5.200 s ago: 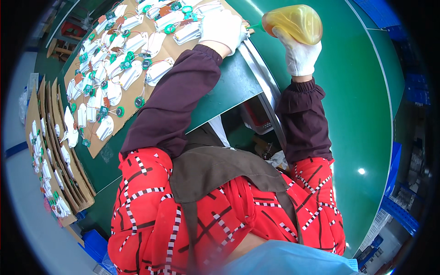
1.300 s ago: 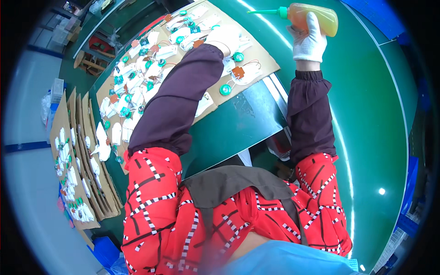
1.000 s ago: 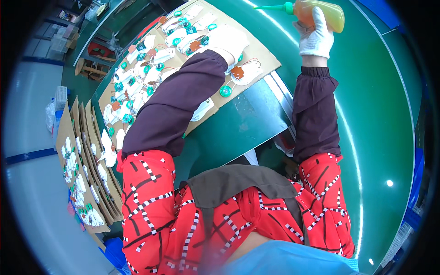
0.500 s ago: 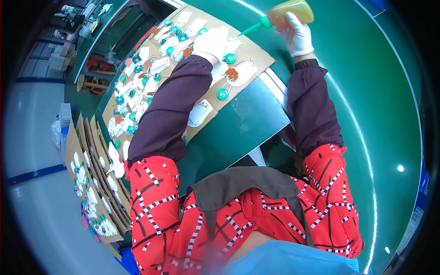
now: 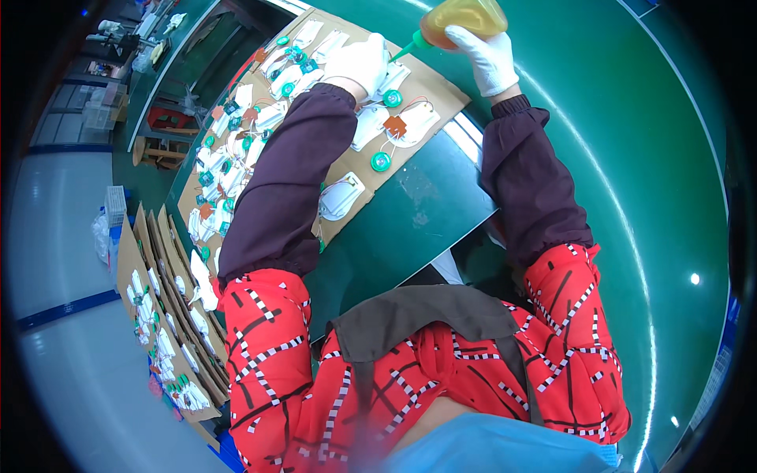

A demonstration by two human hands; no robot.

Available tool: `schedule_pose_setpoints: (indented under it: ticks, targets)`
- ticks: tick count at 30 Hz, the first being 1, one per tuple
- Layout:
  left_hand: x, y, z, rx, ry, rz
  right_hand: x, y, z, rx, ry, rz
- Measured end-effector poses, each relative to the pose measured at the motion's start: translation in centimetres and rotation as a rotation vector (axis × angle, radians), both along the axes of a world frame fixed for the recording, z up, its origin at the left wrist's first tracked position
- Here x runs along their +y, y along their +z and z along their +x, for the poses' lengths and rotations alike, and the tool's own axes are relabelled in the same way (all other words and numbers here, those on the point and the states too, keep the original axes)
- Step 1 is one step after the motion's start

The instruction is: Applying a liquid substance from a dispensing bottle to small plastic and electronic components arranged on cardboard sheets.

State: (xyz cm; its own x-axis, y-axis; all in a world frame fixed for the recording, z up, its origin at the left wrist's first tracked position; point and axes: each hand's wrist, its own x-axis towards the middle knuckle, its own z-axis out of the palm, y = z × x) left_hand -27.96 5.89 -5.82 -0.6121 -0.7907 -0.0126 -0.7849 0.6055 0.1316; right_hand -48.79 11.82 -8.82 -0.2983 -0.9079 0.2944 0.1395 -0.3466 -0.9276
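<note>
My right hand (image 5: 490, 65), in a white glove, grips a squeeze bottle (image 5: 465, 22) of amber liquid. The bottle is tilted, its green pointed nozzle (image 5: 410, 47) aimed down and left, with the tip beside my left hand (image 5: 359, 65). That hand, also gloved, is closed over the far part of a brown cardboard sheet (image 5: 441, 87); its fingertips and whatever they hold are hidden. A flat white piece (image 5: 394, 76) lies just right of its fingers. Nearby on the sheet are a green round part (image 5: 381, 162) and an orange-brown piece (image 5: 394, 126) with thin wires.
Several white pieces with green parts and wires cover the cardboard's left side. The sheet lies on a green table (image 5: 410, 197). More loaded cardboard sheets (image 5: 169, 292) lean in a row at the left. A wooden stool (image 5: 154, 150) stands beyond the table.
The bottle in my right hand has moved left, bringing its nozzle tip up to my left hand. My left hand has shifted slightly left and remains over the cardboard.
</note>
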Motion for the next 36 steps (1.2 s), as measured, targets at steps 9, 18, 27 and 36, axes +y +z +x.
schedule_pose_setpoints:
  ticks: [9, 18, 27, 36]
  targets:
    - [1.6, 1.7, -0.3, -0.076, 0.110, 0.107, 0.9, 2.4, 2.0, 0.122, -0.006, -0.002]
    - [1.6, 1.5, -0.6, -0.104, 0.128, 0.119, 1.1, 4.1, 3.1, 0.034, 0.050, -0.018]
    - [1.4, 0.9, -0.9, -0.129, 0.110, 0.083, 1.5, 4.8, 4.1, 0.172, -0.080, 0.049]
    - [1.4, 0.4, -0.8, -0.130, 0.119, 0.037, 1.7, 5.9, 4.9, 0.206, 0.042, -0.033]
